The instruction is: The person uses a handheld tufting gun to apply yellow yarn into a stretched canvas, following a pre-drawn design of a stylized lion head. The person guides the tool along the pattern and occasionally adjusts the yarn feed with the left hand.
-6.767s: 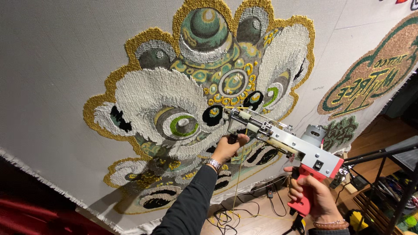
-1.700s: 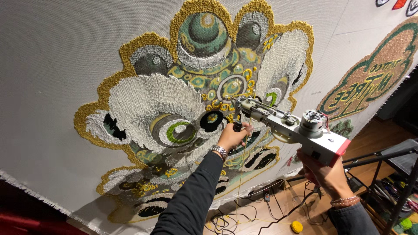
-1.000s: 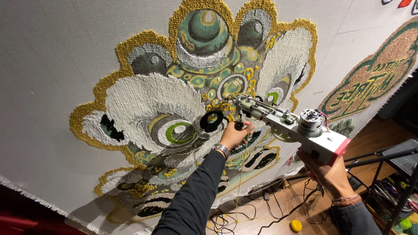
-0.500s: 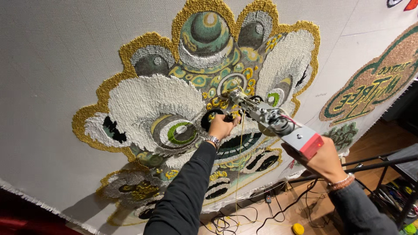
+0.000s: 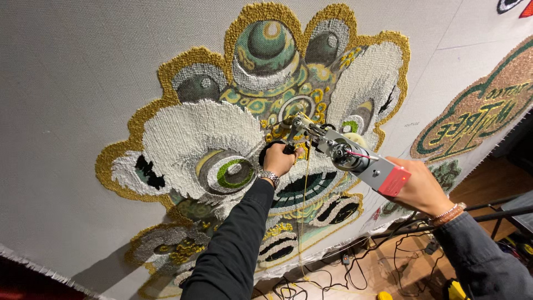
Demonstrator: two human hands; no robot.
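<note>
Left hand point(image 5: 279, 159) fingers curl tight around the front grip of the tufting gun point(image 5: 347, 157), right hand point(image 5: 419, 186) apparently gripping its rear at four o'clock, tip against the tufted cloth point(image 5: 83, 83).

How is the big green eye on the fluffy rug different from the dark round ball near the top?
The big green-ringed tufted eye sits low, left of the left hand; the dark green tufted ball sits high, under the gold border. The eye has pale and grey rings; the ball looks mostly plain. Both are round yarn shapes.
</note>
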